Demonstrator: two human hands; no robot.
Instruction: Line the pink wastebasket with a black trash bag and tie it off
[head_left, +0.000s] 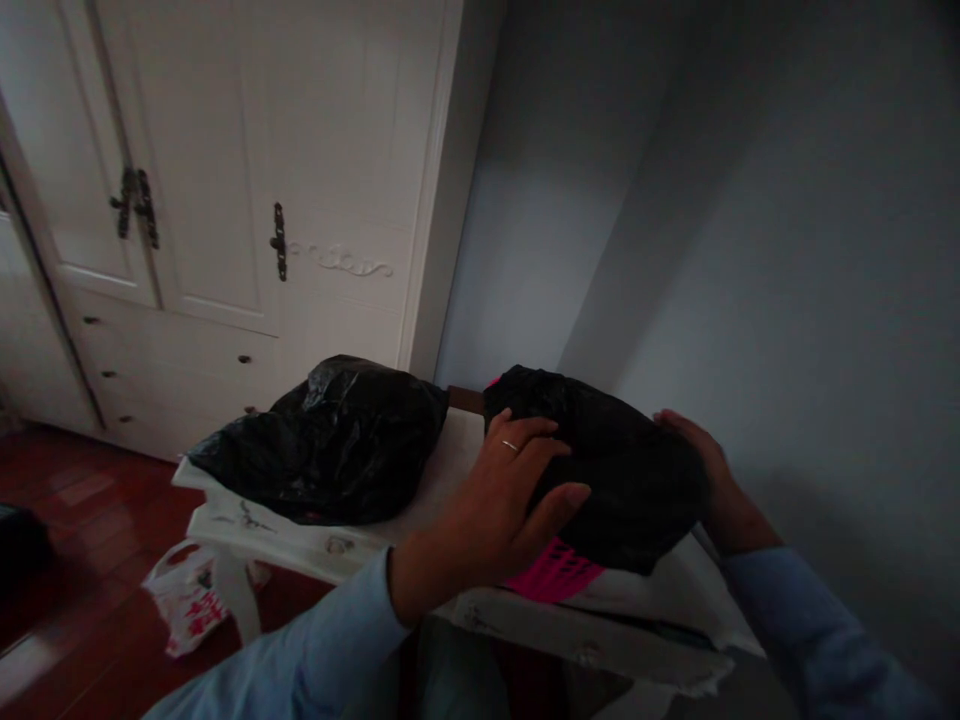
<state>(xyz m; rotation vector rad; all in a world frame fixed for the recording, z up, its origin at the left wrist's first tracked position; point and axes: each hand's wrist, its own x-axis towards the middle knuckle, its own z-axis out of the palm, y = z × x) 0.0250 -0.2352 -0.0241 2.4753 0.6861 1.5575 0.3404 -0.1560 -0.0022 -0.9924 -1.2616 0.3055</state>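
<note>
A black plastic bag (622, 470) covers a pink plastic basket (556, 572), whose slotted side shows below the bag's edge. My left hand (517, 480), with a ring on one finger, lies over the near left side of this bag, fingers spread. On the bag's right side rests my right hand (709, 465), its fingertips at the upper edge and the rest of the fingers partly hidden behind the bag. To the left, a second black plastic bag (337, 440) sits bunched up on the white table (461, 440), apart from both hands.
A white wardrobe (345, 150) with dark handles and drawers stands behind the table on the left. The grey wall (787, 250) rises close at the right. A white and red plastic bag (187, 600) lies on the red tiled floor (97, 540).
</note>
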